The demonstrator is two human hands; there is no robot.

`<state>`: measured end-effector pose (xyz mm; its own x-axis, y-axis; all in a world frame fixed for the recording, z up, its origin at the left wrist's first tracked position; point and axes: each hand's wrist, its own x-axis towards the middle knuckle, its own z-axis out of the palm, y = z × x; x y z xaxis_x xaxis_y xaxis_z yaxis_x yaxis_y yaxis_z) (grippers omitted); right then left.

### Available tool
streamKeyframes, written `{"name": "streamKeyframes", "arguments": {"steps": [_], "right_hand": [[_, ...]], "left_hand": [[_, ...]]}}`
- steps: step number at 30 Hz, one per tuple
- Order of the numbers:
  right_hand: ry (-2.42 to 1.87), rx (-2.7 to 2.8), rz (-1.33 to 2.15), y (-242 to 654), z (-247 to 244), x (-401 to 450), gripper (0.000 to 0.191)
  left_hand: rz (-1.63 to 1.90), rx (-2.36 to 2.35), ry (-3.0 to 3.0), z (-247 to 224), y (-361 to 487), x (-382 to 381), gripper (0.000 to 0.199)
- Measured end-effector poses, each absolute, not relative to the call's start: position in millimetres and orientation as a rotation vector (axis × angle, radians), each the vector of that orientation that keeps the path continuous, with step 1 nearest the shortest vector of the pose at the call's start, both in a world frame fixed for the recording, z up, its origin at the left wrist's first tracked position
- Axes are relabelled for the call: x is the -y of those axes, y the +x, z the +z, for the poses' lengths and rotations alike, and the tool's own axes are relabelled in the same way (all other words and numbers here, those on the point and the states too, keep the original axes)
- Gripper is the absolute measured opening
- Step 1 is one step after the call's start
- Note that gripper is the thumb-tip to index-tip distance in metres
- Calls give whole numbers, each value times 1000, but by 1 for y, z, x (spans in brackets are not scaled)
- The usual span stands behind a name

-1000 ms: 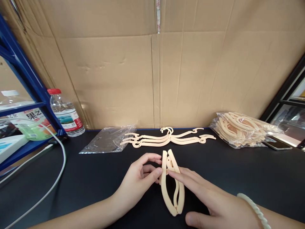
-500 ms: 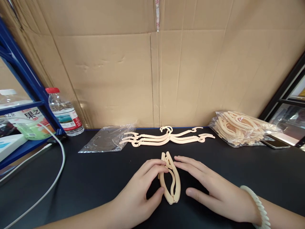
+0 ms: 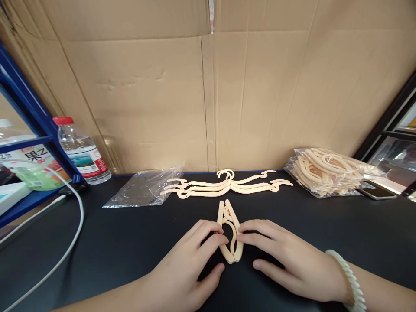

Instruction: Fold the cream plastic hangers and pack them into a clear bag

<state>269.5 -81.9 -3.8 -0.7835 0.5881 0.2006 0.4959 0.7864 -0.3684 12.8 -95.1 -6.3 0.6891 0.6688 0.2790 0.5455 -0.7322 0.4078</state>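
Observation:
A folded beige travel clothes hanger (image 3: 239, 251) lies on the black table in front of me, its two arms close together at the near end and its hook folded inside. The fingertips of my left hand (image 3: 198, 255) rest on its left arm, with the thumb held away from it. From the other side, my right hand (image 3: 286, 255) touches the right arm with its fingertips, thumb also apart. Neither hand is closed around the hanger. Behind it lie several unfolded hangers (image 3: 208, 188), stacked with their hooks toward the cardboard.
At the back right, a clear bag of folded hangers (image 3: 325, 171) lies beside a phone (image 3: 378, 191). A flat plastic bag (image 3: 136, 190) is at the back left, near a water bottle (image 3: 84, 151). A white cable (image 3: 76, 234) curves along the left; cardboard (image 3: 146, 95) stands behind.
My right fingertips have come onto the hanger's right arm. My left thumb has come off the hanger. The hanger sits slightly farther away, its far ends a little more spread.

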Motion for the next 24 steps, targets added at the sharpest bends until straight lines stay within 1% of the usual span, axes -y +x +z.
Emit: {"name": "streamKeyframes", "arguments": {"steps": [3, 6, 9, 11, 13, 17, 20, 24], "right_hand": [[-835, 2654, 411, 274, -3, 76, 43], [-906, 2528, 319, 287, -6, 59, 38], [-1018, 2357, 152, 308, -12, 33, 35], [-1113, 2312, 63, 319, -17, 19, 38], [-1202, 2319, 14, 326, -22, 11, 44], [-1274, 2416, -8, 326, -29, 8, 50], [-1275, 2462, -7, 323, -30, 11, 47], [-1264, 2441, -36, 322, -30, 10, 44]], "left_hand": [[581, -965, 2647, -5, 9, 92, 40], [640, -954, 2620, -4, 2, 84, 43], [768, -999, 2573, -4, -6, 74, 34], [807, -1045, 2550, -5, -9, 69, 29], [802, -1025, 2539, -5, -9, 68, 28], [800, -893, 2543, -3, -6, 73, 35], [744, -863, 2556, 0, -5, 77, 41], [706, -850, 2570, 2, -7, 77, 43]]}}
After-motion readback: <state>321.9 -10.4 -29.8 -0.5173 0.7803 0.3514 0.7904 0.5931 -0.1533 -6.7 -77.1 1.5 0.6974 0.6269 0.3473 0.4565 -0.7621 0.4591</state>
